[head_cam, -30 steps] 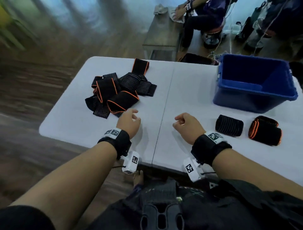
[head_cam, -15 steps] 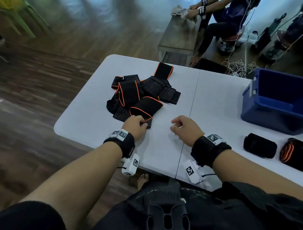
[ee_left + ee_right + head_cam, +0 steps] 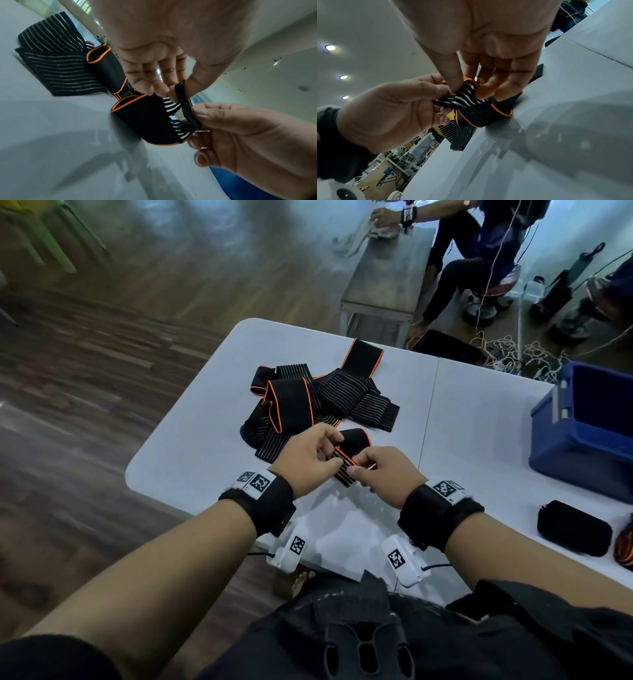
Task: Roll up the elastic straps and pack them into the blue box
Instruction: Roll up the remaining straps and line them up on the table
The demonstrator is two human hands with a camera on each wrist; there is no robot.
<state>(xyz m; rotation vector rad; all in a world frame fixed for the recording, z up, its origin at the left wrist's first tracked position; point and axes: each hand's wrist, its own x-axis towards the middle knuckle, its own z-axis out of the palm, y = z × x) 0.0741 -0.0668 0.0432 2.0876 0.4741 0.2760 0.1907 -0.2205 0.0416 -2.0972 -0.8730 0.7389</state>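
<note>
The strap (image 3: 346,460) being worked sits at the near edge of the worktop (image 3: 191,440), just in front of the loose pile (image 3: 308,402), its near end lifted between both hands. The left hand (image 3: 305,462) pinches one corner of that striped end between thumb and fingers (image 3: 164,92); the right hand (image 3: 378,474) pinches the other corner the same way, its remaining fingers curled underneath. The strap's long axis runs away from the person toward the pile, the orange-edged far part lying on the worktop and the held end pointing back at the person.

As I judge it, the rolling of this one is only starting: the end is gripped, but I can't make out a first turn. Two finished rolls (image 3: 573,532) lie on the worktop to the right, beside the blue box (image 3: 582,440), not yet inside it; what little of the box's inside shows looks bare. Several straps in the pile are still flat, so most of the work remains.
</note>
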